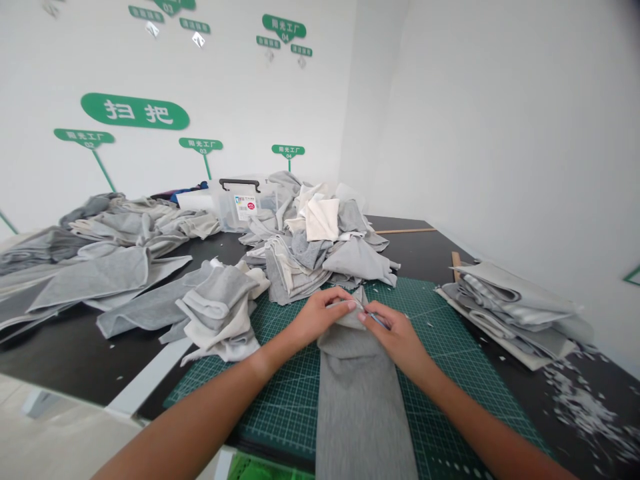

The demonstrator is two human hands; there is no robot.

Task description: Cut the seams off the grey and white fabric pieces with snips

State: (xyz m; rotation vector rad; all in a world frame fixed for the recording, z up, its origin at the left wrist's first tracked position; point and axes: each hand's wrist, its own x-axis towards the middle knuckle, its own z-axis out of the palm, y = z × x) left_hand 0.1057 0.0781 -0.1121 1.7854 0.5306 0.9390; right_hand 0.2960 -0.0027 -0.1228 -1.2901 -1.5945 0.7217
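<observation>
A long grey fabric strip (360, 400) lies lengthwise on the green cutting mat (440, 360), running toward me. My left hand (320, 313) is closed, pinching the strip's far end. Close beside it, my right hand (395, 333) is closed around a small thin tool with a bluish tip, held against the same fabric edge. What the tool is, I cannot make out. Both hands meet at the strip's top end.
A heap of grey and cream fabric pieces (310, 247) sits behind the mat. More grey cloth (110, 267) spreads over the black table at left. A folded stack (520, 307) lies at right, with white scraps (585, 400) scattered nearby. A clear plastic box (240, 203) stands by the wall.
</observation>
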